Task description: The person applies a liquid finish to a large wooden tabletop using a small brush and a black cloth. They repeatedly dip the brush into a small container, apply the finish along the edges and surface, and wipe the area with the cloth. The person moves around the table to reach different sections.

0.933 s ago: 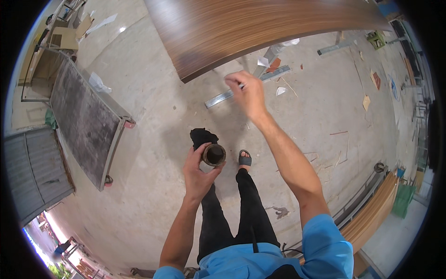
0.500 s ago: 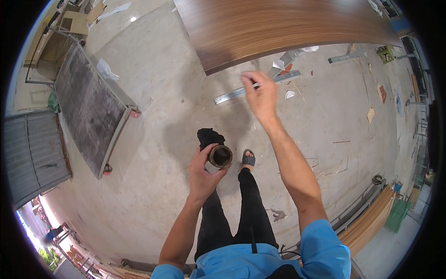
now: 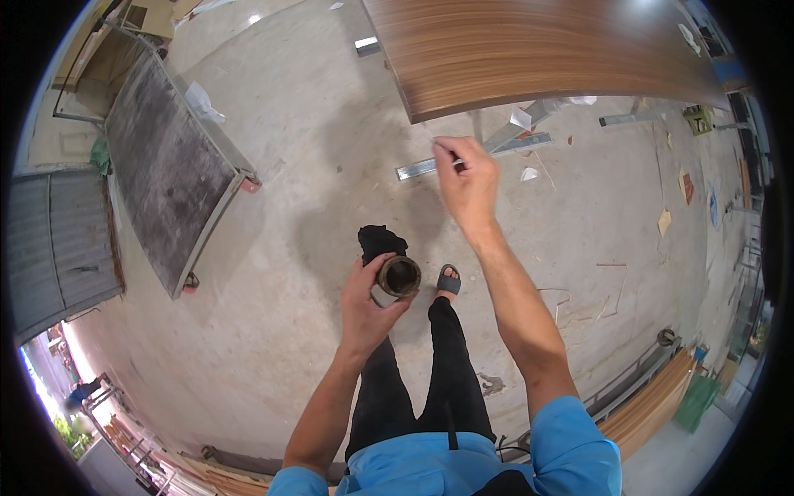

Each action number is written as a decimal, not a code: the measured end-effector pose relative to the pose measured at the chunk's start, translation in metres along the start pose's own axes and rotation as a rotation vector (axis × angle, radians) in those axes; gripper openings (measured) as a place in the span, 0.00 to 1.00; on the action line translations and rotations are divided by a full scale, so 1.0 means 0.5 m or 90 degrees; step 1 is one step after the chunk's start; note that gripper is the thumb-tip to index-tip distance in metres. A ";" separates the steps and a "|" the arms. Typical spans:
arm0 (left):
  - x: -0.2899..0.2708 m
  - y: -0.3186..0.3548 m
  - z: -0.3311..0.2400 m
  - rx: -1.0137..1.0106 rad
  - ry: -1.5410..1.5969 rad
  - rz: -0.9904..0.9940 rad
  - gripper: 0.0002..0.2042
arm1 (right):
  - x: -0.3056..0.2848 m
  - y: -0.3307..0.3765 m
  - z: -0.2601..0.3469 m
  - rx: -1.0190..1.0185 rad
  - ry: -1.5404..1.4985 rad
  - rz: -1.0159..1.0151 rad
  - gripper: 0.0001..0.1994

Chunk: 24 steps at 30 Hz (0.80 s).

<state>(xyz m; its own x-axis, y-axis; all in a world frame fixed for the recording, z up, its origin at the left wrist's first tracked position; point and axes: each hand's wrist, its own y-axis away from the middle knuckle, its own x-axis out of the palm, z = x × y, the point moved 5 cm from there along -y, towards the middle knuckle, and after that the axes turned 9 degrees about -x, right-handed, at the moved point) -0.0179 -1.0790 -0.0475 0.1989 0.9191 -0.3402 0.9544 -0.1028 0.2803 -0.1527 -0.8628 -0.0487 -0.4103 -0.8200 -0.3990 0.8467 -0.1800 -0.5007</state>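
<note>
Grey concrete floor (image 3: 273,248) spreads beneath wood-grain panel (image 3: 546,54) and held container (image 3: 400,276).

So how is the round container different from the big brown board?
The round container is small; the brown board is far bigger. The container has a circular open mouth, while the board is flat with a corner. The left hand grips the container; no hand is on the board. Both show some brown.

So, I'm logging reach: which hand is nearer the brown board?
Right. The right hand is just below the brown board in the view, near its lower left corner; the left hand is farther down, holding a jar.
</note>
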 end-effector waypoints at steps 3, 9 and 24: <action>-0.014 0.005 0.002 0.029 -0.053 -0.011 0.31 | -0.038 -0.003 -0.017 0.073 0.047 -0.085 0.06; -0.026 0.012 0.012 0.002 -0.038 -0.015 0.31 | -0.017 -0.007 0.001 -0.010 0.029 0.024 0.07; -0.031 0.012 0.022 -0.026 0.005 -0.006 0.32 | -0.018 -0.002 0.010 0.046 0.035 -0.104 0.05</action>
<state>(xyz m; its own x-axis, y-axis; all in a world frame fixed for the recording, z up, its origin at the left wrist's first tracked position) -0.0129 -1.0981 -0.0505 0.1877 0.9232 -0.3353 0.9464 -0.0786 0.3134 -0.1479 -0.8579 -0.0407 -0.5601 -0.7466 -0.3589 0.7889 -0.3487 -0.5060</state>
